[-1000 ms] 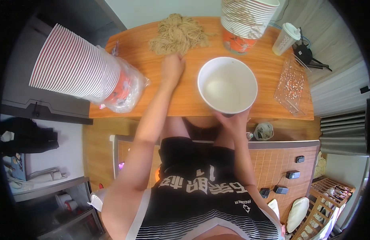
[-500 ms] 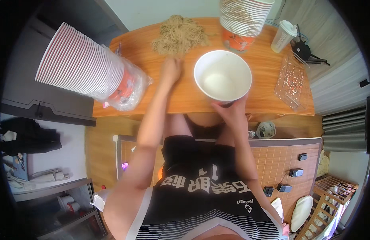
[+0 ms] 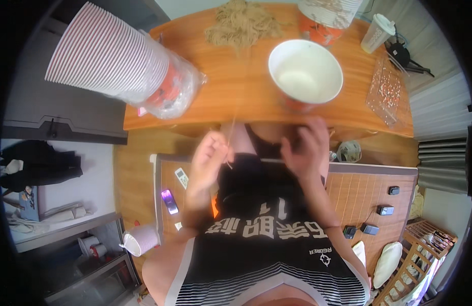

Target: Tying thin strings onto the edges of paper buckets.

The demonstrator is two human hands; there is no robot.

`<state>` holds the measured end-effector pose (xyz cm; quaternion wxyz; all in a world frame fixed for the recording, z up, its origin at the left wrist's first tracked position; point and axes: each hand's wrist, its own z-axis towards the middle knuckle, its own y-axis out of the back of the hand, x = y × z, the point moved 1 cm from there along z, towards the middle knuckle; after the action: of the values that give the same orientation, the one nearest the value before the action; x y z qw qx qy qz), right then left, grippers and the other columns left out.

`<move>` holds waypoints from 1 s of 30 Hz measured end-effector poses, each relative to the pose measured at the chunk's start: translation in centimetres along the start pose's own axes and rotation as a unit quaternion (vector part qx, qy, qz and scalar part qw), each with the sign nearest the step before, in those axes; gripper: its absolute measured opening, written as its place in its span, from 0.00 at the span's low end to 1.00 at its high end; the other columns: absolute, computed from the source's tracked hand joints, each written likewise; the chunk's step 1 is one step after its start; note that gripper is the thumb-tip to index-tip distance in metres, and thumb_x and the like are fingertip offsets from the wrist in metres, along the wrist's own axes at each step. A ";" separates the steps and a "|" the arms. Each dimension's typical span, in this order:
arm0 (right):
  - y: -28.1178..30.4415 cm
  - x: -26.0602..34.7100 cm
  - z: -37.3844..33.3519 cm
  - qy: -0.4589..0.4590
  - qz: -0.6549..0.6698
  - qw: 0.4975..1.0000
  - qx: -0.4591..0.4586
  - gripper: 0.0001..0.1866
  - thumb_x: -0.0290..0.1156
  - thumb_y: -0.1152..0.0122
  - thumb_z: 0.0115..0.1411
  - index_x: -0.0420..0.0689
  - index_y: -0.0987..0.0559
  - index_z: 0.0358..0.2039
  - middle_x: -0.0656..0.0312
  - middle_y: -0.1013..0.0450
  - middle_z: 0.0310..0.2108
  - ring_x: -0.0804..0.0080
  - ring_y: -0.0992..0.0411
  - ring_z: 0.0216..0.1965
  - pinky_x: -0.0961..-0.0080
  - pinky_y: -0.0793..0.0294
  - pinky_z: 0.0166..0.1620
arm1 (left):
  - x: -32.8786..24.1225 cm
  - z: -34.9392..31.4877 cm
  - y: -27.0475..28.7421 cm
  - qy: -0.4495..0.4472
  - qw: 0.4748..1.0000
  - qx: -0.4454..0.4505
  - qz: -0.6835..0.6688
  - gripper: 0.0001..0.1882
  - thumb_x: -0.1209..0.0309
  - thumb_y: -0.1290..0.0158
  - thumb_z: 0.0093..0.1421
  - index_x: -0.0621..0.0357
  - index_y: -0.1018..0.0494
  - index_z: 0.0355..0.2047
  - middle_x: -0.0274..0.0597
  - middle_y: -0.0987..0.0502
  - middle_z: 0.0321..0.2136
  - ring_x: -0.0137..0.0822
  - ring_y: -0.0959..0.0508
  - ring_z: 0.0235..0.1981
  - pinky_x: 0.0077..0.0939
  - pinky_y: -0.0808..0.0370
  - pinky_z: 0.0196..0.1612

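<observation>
Strand pinched in left grip, running toward tan string pile.

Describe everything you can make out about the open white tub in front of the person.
The tub is round, with a rolled white rim and smooth white inner wall and floor; it looks like coated paper. The visible lower outside is blurred and reddish. It stands open end up on the wooden table, near the front edge and right of centre. The right hand is just in front, blurred, and appears not to touch it. No contents show inside.
</observation>
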<state>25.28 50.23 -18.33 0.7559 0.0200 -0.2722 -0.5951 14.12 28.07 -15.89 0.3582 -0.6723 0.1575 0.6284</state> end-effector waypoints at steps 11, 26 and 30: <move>-2.0 6.9 -1.0 0.010 0.247 0.963 0.106 0.31 0.28 0.28 0.50 0.44 0.27 0.56 0.51 0.28 0.57 0.49 0.31 0.58 0.57 0.31 0.56 | -2.9 -6.4 -2.3 0.038 0.998 0.016 -0.038 0.08 0.70 0.49 0.66 0.64 0.27 0.33 0.56 0.18 0.30 0.27 0.32 0.19 0.25 0.35 0.28; 0.7 4.5 -4.9 -0.316 0.399 0.842 0.179 0.47 0.34 0.22 0.50 0.37 0.39 0.66 0.51 0.28 0.54 0.65 0.28 0.51 0.69 0.30 0.56 | 0.9 -2.9 -4.4 -0.021 0.982 0.038 0.187 0.42 0.87 0.57 0.49 0.68 0.44 0.69 0.56 0.35 0.66 0.22 0.27 0.25 0.17 0.28 0.33; 0.4 2.9 -2.9 -0.270 0.289 0.902 0.173 0.41 0.29 0.22 0.48 0.39 0.31 0.62 0.54 0.25 0.51 0.65 0.26 0.49 0.70 0.27 0.53 | 1.5 -1.2 -5.3 -0.043 0.993 0.037 0.100 0.45 0.86 0.60 0.51 0.64 0.53 0.73 0.55 0.46 0.72 0.20 0.32 0.22 0.11 0.33 0.30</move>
<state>27.29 46.85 -19.57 0.7770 -0.0909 -0.5581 -0.2766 18.74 31.32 -15.83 0.3248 -0.6118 0.2320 0.6829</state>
